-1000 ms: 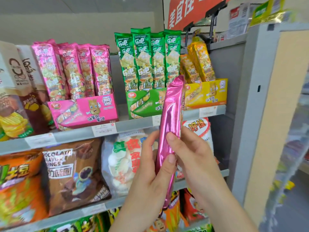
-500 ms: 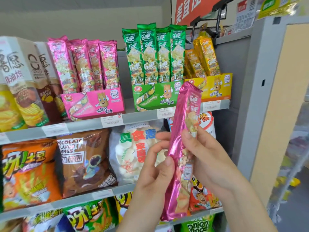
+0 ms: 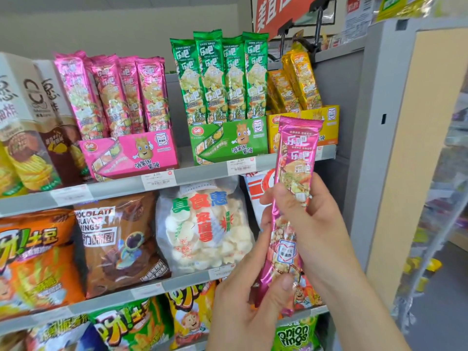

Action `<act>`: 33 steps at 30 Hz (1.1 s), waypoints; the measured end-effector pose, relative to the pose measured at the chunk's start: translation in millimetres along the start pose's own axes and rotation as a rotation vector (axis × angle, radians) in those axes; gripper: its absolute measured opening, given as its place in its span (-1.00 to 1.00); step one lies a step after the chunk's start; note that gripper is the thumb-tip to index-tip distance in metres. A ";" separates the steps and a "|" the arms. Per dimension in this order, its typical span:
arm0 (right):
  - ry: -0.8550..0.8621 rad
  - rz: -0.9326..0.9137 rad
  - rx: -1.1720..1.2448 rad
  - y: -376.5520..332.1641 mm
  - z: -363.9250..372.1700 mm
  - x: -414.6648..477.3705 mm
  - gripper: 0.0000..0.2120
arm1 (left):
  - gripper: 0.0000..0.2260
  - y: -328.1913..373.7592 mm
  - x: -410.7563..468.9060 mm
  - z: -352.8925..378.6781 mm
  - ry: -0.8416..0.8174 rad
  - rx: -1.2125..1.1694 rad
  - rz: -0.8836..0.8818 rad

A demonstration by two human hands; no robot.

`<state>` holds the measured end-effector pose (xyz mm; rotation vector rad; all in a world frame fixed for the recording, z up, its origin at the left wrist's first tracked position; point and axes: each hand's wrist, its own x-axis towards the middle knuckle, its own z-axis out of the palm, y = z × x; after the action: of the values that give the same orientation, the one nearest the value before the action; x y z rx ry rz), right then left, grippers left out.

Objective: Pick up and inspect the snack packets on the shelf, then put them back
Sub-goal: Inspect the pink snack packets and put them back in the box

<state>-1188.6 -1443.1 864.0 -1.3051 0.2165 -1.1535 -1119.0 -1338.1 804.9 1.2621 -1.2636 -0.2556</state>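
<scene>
While our left hand [image 3: 240, 312] pinches the packet [image 3: 296, 153] low, our right hand [image 3: 314, 231] grips it just above, shelf [image 3: 114, 191] behind our fingers [image 3: 288, 206].

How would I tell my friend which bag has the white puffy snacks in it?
Find the grey shelf edge holding the green display box. Right below that box stands the bag, between the brown chocolate rings bag and the pink packet being held up. It is the only see-through bag, with white puffs showing inside.
</scene>
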 end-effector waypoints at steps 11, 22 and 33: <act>0.145 0.057 0.131 -10.6 -5.0 8.2 -0.62 | -0.51 -0.7 -7.6 4.7 0.011 -0.297 -0.253; -0.038 0.004 0.091 -9.5 0.3 9.1 -0.63 | -0.67 -10.0 -7.2 -17.8 -0.053 0.095 -0.232; -0.216 -0.227 -0.295 -6.0 9.5 -0.7 -0.73 | -0.76 63.0 70.3 -47.1 0.036 -0.060 0.227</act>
<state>-1185.5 -1435.6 871.8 -1.7390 0.0817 -1.1901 -1084.3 -1340.4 904.5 1.0567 -1.3461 -0.1061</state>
